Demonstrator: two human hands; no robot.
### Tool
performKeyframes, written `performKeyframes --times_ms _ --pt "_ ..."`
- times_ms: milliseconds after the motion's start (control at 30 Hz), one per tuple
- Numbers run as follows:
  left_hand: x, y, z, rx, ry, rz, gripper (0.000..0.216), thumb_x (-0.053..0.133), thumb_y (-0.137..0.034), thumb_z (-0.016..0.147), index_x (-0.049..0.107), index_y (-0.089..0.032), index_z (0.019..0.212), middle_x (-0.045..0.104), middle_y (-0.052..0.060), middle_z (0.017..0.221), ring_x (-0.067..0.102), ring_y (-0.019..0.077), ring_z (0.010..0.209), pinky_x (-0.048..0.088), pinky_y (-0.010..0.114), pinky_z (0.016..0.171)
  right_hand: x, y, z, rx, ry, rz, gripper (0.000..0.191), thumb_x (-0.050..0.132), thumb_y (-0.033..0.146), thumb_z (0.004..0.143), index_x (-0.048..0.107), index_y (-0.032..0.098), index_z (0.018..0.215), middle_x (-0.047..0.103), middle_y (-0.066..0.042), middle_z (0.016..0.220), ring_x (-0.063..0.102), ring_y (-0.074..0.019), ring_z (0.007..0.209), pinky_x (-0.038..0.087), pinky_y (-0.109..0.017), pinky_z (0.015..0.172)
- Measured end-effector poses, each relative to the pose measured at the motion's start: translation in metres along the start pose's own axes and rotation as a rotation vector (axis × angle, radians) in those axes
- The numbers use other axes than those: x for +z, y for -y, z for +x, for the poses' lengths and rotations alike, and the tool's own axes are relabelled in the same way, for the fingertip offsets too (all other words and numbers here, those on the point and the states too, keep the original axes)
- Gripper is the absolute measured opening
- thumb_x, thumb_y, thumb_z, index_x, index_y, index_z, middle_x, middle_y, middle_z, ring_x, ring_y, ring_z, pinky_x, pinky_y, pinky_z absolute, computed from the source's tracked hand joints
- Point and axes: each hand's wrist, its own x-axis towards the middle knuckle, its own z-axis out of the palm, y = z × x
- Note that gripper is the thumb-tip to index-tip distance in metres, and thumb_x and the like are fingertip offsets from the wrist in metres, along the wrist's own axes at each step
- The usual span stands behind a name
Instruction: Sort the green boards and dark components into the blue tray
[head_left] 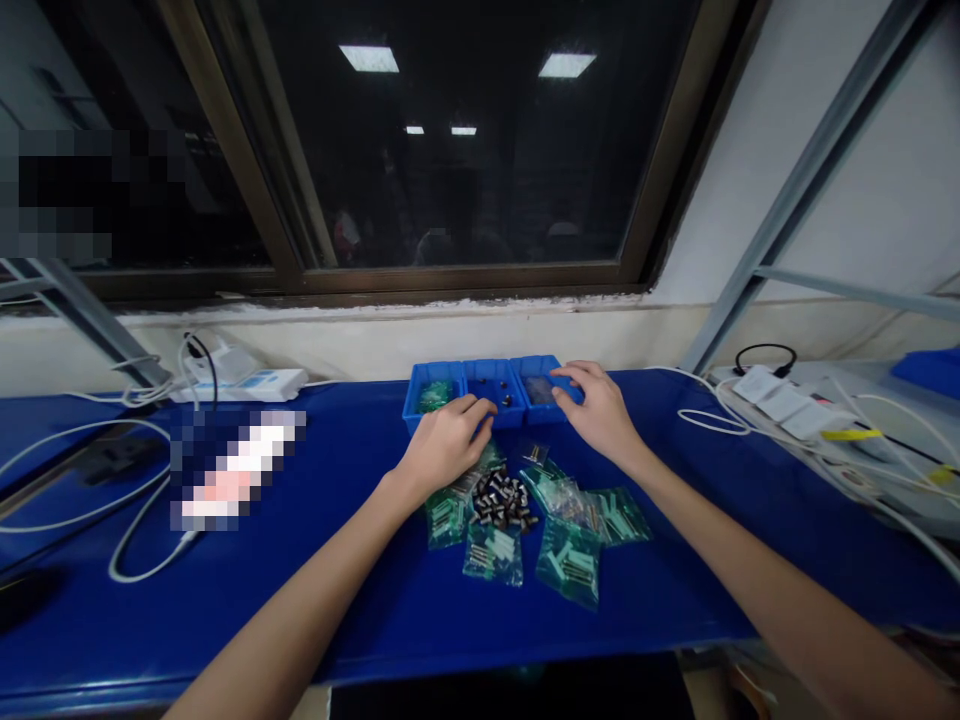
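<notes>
A blue plastic tray (487, 392) with three compartments stands at the far side of the blue tabletop. My left hand (450, 442) sits at its near edge, fingertips curled over the middle compartment, which holds small dark parts (506, 400). My right hand (596, 408) rests its fingers on the right compartment, over a flat grey item (538, 390). A green-tinted bag (435, 396) lies in the left compartment. Below the hands is a heap of dark metal cylinders (502, 502), ringed by several green-tinted plastic bags of parts (568, 560).
Power strips (238, 385) and white cables lie along the tabletop's left side, beside a pixelated object (232, 470). More white adapters and cables (787, 405) sit at right. A dark window (442, 140) and metal frame posts rise behind the table.
</notes>
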Motion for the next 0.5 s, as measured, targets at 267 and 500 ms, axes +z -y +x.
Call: performKeyframes --times_ms 267,500 --pt "-0.007 0.007 0.001 0.012 0.146 0.009 0.015 0.050 -0.019 0.088 0.061 -0.020 0.098 0.068 0.004 0.084 0.064 0.0169 0.069 0.042 0.025 0.055 0.015 0.040 -0.030 -0.227 0.462 0.074 0.018 0.052 0.023 0.091 0.070 0.022 0.094 0.071 -0.005 0.089 0.064 -0.0208 0.081 0.047 -0.035 0.076" --pt "-0.008 0.010 0.001 0.024 0.229 0.013 0.014 0.052 -0.019 0.085 0.062 -0.020 0.095 0.067 0.005 0.077 0.064 0.0184 0.065 0.038 0.025 0.050 0.032 0.036 -0.045 -0.208 0.537 0.087 0.022 0.056 0.017 0.087 0.071 0.024 0.102 0.072 -0.007 0.097 0.062 -0.0247 0.092 0.047 -0.040 0.083"
